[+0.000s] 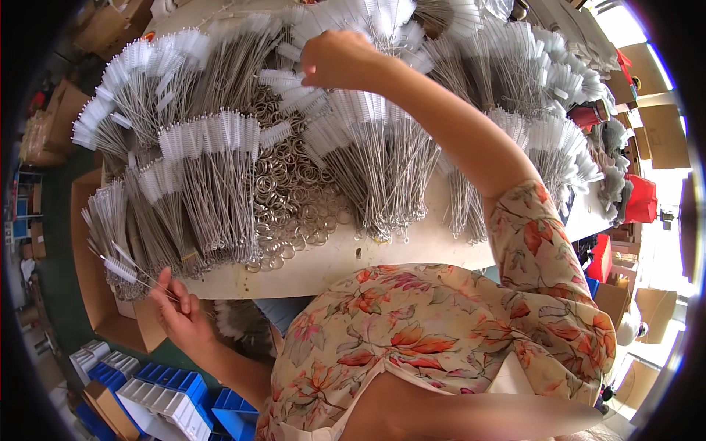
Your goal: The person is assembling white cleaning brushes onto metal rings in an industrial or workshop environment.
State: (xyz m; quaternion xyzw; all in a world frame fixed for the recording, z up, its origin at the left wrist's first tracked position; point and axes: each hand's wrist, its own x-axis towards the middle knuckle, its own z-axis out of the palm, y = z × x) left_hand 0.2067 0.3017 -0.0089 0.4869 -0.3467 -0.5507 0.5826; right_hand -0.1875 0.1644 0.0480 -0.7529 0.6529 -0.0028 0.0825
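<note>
Holding a white-bristled wire brush (pixel 121 269) in the left grip (pixel 180 310) beside the near edge of the tabletop (pixel 412 252), and reaching with the right grip (pixel 338 60) over bunched brushes (pixel 368 110) beyond piled metal rings (pixel 285 184).

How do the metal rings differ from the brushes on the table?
The metal rings are small, round loops; the brushes are long, thin and white-bristled at one end. The metal rings lie loose in a heap, while the brushes are mostly grouped in bundles. Both show silvery metal.
</note>
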